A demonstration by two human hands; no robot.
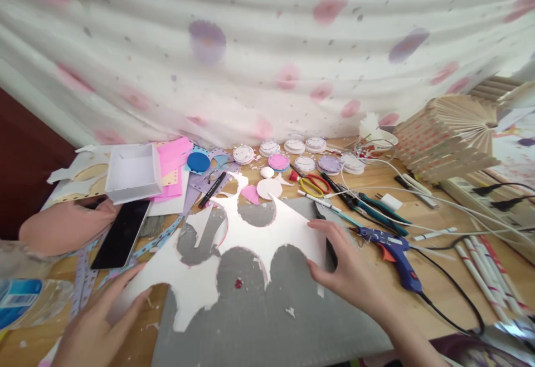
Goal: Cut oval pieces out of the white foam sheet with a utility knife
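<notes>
A white foam sheet [251, 236] with round holes cut out of it lies on a grey cutting mat [271, 322]. My left hand [98, 322] rests with fingers stretched flat on the sheet's lower left corner. My right hand [349, 272] lies with fingers spread on the sheet's right edge, thumb against it. Neither hand grips anything.
A black phone [121, 233], a white box [134, 172], pink papers [173, 161], several round foam discs [278, 161], scissors [311, 184], pliers [376, 206], a blue glue gun [395, 253] with cable, and a stick-built house [447, 138] crowd the wooden table. A flowered curtain [267, 49] hangs behind.
</notes>
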